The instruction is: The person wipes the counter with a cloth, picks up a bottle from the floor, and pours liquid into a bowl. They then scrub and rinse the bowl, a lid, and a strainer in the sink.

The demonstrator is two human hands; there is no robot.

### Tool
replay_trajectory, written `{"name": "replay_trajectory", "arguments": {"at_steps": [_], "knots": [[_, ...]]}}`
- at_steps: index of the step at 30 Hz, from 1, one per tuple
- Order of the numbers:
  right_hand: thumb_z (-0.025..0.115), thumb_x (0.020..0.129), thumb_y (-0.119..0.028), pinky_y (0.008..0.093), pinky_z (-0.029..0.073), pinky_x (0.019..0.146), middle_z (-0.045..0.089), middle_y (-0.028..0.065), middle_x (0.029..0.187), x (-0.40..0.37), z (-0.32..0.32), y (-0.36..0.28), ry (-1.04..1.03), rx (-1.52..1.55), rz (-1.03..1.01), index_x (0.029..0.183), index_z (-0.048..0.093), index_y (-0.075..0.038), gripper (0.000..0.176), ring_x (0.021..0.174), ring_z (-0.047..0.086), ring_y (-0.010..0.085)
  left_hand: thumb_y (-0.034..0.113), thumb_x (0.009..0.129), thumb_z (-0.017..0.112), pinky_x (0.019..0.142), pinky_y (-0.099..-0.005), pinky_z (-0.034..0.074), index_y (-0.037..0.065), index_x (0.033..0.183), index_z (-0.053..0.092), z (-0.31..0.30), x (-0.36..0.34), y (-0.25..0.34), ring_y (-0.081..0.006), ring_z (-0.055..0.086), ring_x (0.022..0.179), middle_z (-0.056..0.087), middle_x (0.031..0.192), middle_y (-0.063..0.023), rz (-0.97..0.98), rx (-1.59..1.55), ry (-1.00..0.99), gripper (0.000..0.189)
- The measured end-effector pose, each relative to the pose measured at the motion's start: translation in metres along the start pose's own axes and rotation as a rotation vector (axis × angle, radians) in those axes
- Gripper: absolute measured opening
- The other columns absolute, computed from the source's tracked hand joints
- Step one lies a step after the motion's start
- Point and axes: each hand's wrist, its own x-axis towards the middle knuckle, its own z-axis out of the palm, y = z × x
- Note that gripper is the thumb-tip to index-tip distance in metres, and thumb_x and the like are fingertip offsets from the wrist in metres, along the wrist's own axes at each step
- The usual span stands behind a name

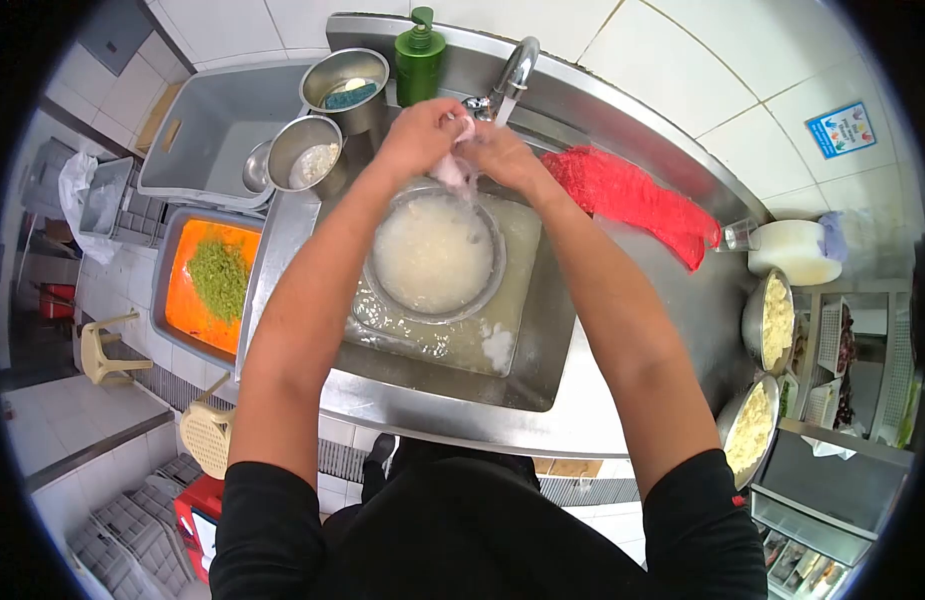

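Both hands are together just below the faucet point(518, 70), over the far rim of a metal bowl point(435, 258) standing in the sink. My left hand point(419, 135) has its fingers curled round a wet, pale pinkish cloth point(452, 172). My right hand point(500, 157) grips the same cloth from the other side, close to the running water. The cloth hangs down toward the bowl, which holds cloudy whitish liquid. Murky water with white foam point(498, 348) surrounds the bowl in the sink point(547, 375).
A green pump bottle point(418, 68) and two metal pots point(344, 90) stand at the back left. Red mesh cloth point(622, 195) lies right of the sink. Bowls of pale shredded food point(752, 430) are far right. An orange board with chopped greens point(220, 278) is left.
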Motion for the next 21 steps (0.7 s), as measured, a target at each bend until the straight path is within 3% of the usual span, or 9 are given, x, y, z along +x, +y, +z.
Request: {"name": "replay_trajectory", "arguments": {"at_steps": [1, 6, 7, 9, 10, 12, 15, 17, 21], "knots": [[0.064, 0.083, -0.029, 0.0358, 0.049, 0.079, 0.069, 0.0145, 0.085, -0.002, -0.003, -0.006, -0.072, 0.059, 0.045, 0.102, 0.066, -0.001, 0.034, 0.081, 0.065, 0.0242, 0.02, 0.09, 0.062, 0.063, -0.0264, 0.043, 0.003, 0.097, 0.063, -0.005, 0.001, 0.004, -0.0089, 0.051, 0.068, 0.062, 0.077, -0.0011, -0.008, 0.022, -0.046, 0.018], [0.059, 0.088, -0.032, 0.036, 0.049, 0.074, 0.068, 0.0171, 0.086, -0.003, -0.015, 0.0, -0.041, 0.048, 0.099, 0.101, 0.066, -0.001, 0.034, 0.077, 0.064, 0.0234, 0.023, 0.091, 0.062, 0.058, -0.026, 0.042, 0.005, 0.1, 0.065, -0.03, 0.004, -0.006, -0.0069, 0.053, 0.066, 0.06, 0.072, 0.0019, -0.172, -0.203, -0.339, 0.02], [0.059, 0.089, -0.032, 0.0356, 0.049, 0.075, 0.068, 0.0173, 0.086, -0.004, -0.017, 0.002, -0.1, -0.007, 0.125, 0.101, 0.066, 0.0, 0.035, 0.078, 0.064, 0.0229, 0.023, 0.091, 0.062, 0.058, -0.026, 0.042, 0.005, 0.1, 0.065, -0.029, 0.005, -0.008, -0.0069, 0.053, 0.066, 0.06, 0.072, 0.0019, -0.17, -0.205, -0.34, 0.02], [0.058, 0.089, -0.032, 0.0352, 0.049, 0.075, 0.068, 0.0174, 0.087, -0.003, -0.017, 0.012, -0.157, -0.064, 0.151, 0.101, 0.066, 0.0, 0.035, 0.079, 0.064, 0.0225, 0.021, 0.091, 0.061, 0.059, -0.0265, 0.042, 0.005, 0.1, 0.065, -0.032, 0.001, 0.001, -0.0077, 0.053, 0.066, 0.06, 0.07, 0.0006, -0.053, 0.194, -0.108, 0.019], [0.058, 0.09, -0.031, 0.0352, 0.049, 0.075, 0.068, 0.0172, 0.087, -0.003, -0.015, 0.018, -0.135, -0.089, 0.104, 0.102, 0.066, 0.001, 0.035, 0.08, 0.065, 0.0221, 0.021, 0.091, 0.061, 0.059, -0.0265, 0.042, 0.005, 0.1, 0.065, -0.033, 0.0, 0.006, -0.0077, 0.053, 0.066, 0.06, 0.07, 0.0006, -0.05, 0.193, -0.106, 0.019], [0.058, 0.09, -0.03, 0.0352, 0.049, 0.076, 0.069, 0.0169, 0.087, -0.004, -0.017, 0.021, -0.114, -0.116, 0.058, 0.103, 0.065, 0.001, 0.035, 0.08, 0.065, 0.0217, 0.02, 0.092, 0.06, 0.062, -0.0264, 0.044, 0.003, 0.097, 0.064, -0.032, -0.001, 0.012, -0.0092, 0.053, 0.067, 0.06, 0.071, -0.0012, 0.039, 0.252, 0.125, 0.018], [0.06, 0.089, -0.028, 0.0359, 0.05, 0.077, 0.069, 0.0171, 0.091, -0.016, -0.017, 0.013, -0.05, 0.011, 0.119, 0.106, 0.065, 0.0, 0.033, 0.083, 0.066, 0.0224, 0.021, 0.091, 0.06, 0.066, -0.0269, 0.044, 0.002, 0.094, 0.064, -0.025, 0.004, 0.019, -0.0102, 0.054, 0.07, 0.062, 0.075, -0.002, 0.068, -0.003, 0.161, 0.019], [0.061, 0.087, -0.026, 0.0365, 0.05, 0.076, 0.069, 0.0163, 0.091, -0.021, -0.012, -0.001, 0.095, 0.132, -0.097, 0.108, 0.065, -0.003, 0.032, 0.083, 0.067, 0.0238, 0.02, 0.091, 0.06, 0.067, -0.0269, 0.045, 0.001, 0.095, 0.064, -0.019, 0.005, 0.026, -0.0104, 0.054, 0.072, 0.063, 0.078, -0.0023, 0.096, -0.032, 0.083, 0.019], [0.062, 0.085, -0.025, 0.0366, 0.051, 0.077, 0.07, 0.015, 0.092, -0.008, -0.017, -0.015, -0.026, 0.014, 0.044, 0.107, 0.065, -0.002, 0.032, 0.085, 0.068, 0.0231, 0.017, 0.091, 0.058, 0.071, -0.0274, 0.045, 0.003, 0.101, 0.064, -0.01, 0.002, 0.053, -0.01, 0.055, 0.076, 0.065, 0.084, -0.0019, 0.084, -0.028, -0.061, 0.018]]}}
